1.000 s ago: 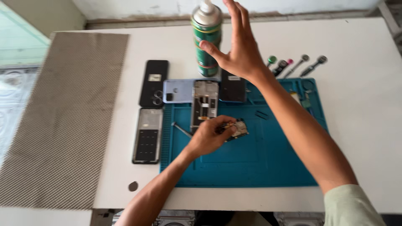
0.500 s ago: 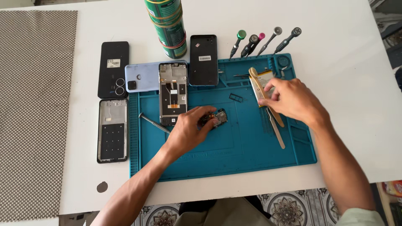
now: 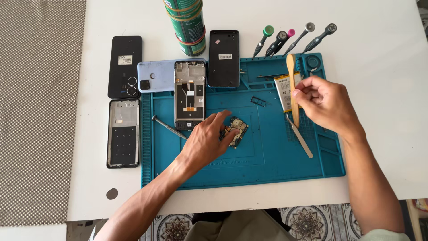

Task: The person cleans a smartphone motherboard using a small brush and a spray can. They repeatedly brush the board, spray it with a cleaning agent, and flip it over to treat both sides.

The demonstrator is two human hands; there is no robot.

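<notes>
My left hand [image 3: 207, 140] lies on the blue work mat [image 3: 267, 172], its fingertips gripping a small phone circuit board [image 3: 236, 130]. A bare phone frame [image 3: 189, 94] lies just beyond that hand. To its left on the mat is a screwdriver [image 3: 168, 127]. My right hand [image 3: 324, 105] hovers over the mat's right side, fingers pinched on a wooden pry stick [image 3: 291, 73]. That stick lies across a phone battery [image 3: 283, 91]. Metal tweezers [image 3: 301, 139] lie just below the hand.
A green spray can [image 3: 186, 24] stands behind the mat. Near it lie a black phone [image 3: 224, 58], a pale blue back cover [image 3: 156, 76], a black back cover [image 3: 125, 67] and a second phone frame [image 3: 123, 134]. Several screwdrivers [image 3: 292, 38] rest at the back right. A woven mat [image 3: 35, 111] covers the left.
My right hand has come down from the spray can to the tools on the mat's right and closed on the wooden stick. My left hand stayed at the circuit board.
</notes>
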